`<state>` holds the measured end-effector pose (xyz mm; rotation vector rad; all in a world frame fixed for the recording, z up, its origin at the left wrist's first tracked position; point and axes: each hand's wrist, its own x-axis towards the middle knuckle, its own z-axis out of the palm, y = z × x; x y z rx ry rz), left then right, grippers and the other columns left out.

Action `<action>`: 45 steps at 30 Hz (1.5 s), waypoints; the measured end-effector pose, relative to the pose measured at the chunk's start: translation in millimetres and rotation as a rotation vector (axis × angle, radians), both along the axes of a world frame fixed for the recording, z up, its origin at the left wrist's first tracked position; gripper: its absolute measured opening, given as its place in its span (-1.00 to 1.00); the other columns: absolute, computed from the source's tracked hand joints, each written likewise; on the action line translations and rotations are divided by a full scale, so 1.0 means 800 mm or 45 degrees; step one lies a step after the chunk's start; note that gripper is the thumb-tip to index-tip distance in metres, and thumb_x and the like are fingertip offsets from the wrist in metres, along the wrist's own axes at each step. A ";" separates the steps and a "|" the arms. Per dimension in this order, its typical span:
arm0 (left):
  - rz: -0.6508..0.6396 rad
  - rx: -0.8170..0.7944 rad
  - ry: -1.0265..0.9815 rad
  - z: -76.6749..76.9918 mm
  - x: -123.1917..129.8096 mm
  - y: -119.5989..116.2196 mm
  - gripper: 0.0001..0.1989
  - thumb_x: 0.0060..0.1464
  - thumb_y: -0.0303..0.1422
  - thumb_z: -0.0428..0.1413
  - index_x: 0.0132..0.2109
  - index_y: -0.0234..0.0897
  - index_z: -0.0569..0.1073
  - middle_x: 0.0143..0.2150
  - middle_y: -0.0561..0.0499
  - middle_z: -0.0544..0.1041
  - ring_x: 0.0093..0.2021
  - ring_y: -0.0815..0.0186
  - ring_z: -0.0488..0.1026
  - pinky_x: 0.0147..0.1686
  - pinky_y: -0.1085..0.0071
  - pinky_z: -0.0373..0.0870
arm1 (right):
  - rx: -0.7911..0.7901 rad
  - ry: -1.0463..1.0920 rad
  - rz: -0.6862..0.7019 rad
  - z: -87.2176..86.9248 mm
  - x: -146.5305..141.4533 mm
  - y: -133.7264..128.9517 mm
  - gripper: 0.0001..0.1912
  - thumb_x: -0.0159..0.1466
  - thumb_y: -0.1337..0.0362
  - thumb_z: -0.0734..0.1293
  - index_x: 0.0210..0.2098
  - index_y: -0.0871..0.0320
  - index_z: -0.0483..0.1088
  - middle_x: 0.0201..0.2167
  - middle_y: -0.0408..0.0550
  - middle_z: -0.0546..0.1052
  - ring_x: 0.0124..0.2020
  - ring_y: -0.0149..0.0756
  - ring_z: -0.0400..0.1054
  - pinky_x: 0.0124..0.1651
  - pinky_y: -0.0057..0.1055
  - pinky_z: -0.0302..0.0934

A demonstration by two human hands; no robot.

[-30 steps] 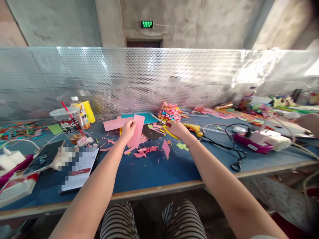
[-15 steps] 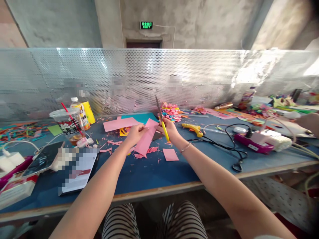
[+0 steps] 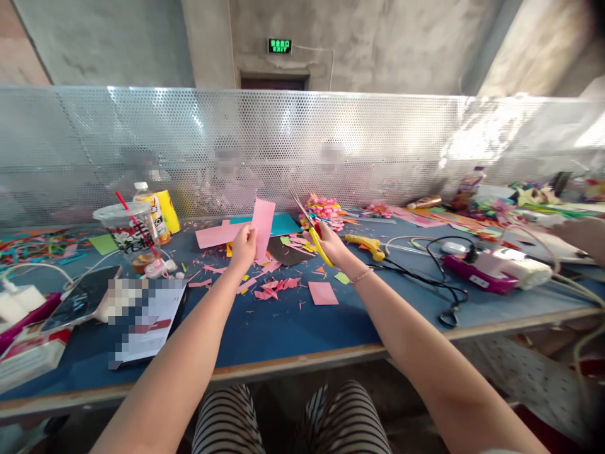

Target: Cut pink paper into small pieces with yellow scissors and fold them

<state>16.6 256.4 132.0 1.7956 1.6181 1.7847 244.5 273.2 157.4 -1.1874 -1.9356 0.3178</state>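
A strip of pink paper (image 3: pixel 263 226) stands upright in my left hand (image 3: pixel 245 247), pinched near its lower left edge. My right hand (image 3: pixel 329 243) is closed around yellow-handled scissors (image 3: pixel 321 247), whose blades point up and away to the left, apart from the paper. Behind my left hand lies a larger pink sheet (image 3: pixel 215 236) over a teal sheet (image 3: pixel 285 223). Below my hands are pink paper scraps (image 3: pixel 278 287) and a small pink square (image 3: pixel 324 293). A pile of pink and yellow fringed paper (image 3: pixel 323 211) sits just beyond the scissors.
A yellow glue gun (image 3: pixel 366 246) and a purple power strip (image 3: pixel 482 275) with cables lie to the right. On the left are a plastic cup (image 3: pixel 130 236), a bottle (image 3: pixel 154 211), a phone (image 3: pixel 82 296) and a tablet (image 3: pixel 154 321). Another person's hand (image 3: pixel 579 236) is at far right.
My left hand has moved left and raised the pink strip upright. My right hand has turned the scissors, moving them away from the strip. Scraps formerly hidden by the strip now show.
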 end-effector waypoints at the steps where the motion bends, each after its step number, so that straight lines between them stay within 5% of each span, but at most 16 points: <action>1: 0.026 0.018 -0.018 0.000 -0.004 0.002 -0.83 0.09 -0.28 -0.08 -0.39 -0.24 0.27 -0.49 0.06 0.31 -0.42 0.33 0.27 -0.37 0.43 0.15 | 0.010 -0.092 -0.015 0.000 0.001 -0.002 -0.59 0.10 -0.09 0.21 -0.40 0.16 0.17 -0.43 -0.07 0.37 -0.42 -0.33 0.22 -0.38 -0.42 0.07; 5: -0.001 0.030 -0.058 -0.004 -0.015 0.010 -0.82 0.08 -0.24 -0.06 -0.37 -0.24 0.30 -0.48 0.05 0.34 -0.42 0.32 0.30 -0.38 0.43 0.17 | 0.067 -0.365 -0.050 -0.004 0.002 -0.004 -0.54 0.09 -0.11 0.23 -0.33 0.20 0.25 -0.32 0.08 0.44 -0.33 -0.23 0.29 -0.35 -0.42 0.07; 10: -0.223 -0.047 0.041 -0.007 -0.015 0.013 -0.77 0.05 -0.18 -0.03 -0.38 -0.26 0.34 -0.57 0.09 0.29 -0.51 0.36 0.25 -0.45 0.45 0.13 | 0.026 -0.469 0.059 -0.007 0.002 -0.002 -0.53 0.11 -0.13 0.21 -0.34 0.20 0.28 -0.36 0.07 0.46 -0.37 -0.25 0.31 -0.39 -0.43 0.05; 19: -0.337 -0.084 0.056 -0.011 -0.012 0.013 -0.74 0.02 -0.15 -0.01 -0.39 -0.27 0.36 -0.64 0.15 0.17 -0.63 0.44 0.06 -0.58 0.47 -0.03 | -0.078 -0.465 0.211 -0.003 -0.003 -0.006 -0.54 0.12 -0.10 0.22 -0.32 0.20 0.35 -0.36 0.02 0.47 -0.38 -0.28 0.31 -0.37 -0.44 0.09; 27: -0.360 -0.060 0.086 -0.006 -0.014 0.012 -0.74 0.01 -0.17 0.02 -0.37 -0.30 0.40 -0.50 0.07 0.38 -0.47 0.37 0.30 -0.45 0.47 0.17 | -0.133 -0.403 0.323 -0.006 0.001 -0.002 -0.59 0.10 -0.05 0.24 -0.40 0.21 0.39 -0.49 -0.08 0.42 -0.49 -0.36 0.23 -0.45 -0.44 0.04; 36: -0.404 -0.096 0.062 -0.008 -0.020 0.016 -0.72 -0.01 -0.15 0.04 -0.38 -0.31 0.42 -0.53 0.07 0.37 -0.49 0.38 0.28 -0.47 0.46 0.16 | -0.226 -0.407 0.342 0.004 0.001 -0.007 -0.49 0.04 -0.16 0.23 -0.57 0.22 0.35 -0.69 -0.15 0.26 -0.60 -0.45 0.12 -0.54 -0.48 -0.08; 45: -0.419 -0.121 0.090 -0.003 -0.018 0.009 -0.72 -0.01 -0.15 0.04 -0.41 -0.30 0.43 -0.56 0.07 0.35 -0.51 0.37 0.26 -0.48 0.45 0.14 | -0.351 -0.331 0.514 0.007 0.005 -0.010 -0.49 0.06 -0.17 0.20 -0.49 0.22 0.34 -0.60 -0.15 0.28 -0.56 -0.45 0.10 -0.51 -0.47 -0.06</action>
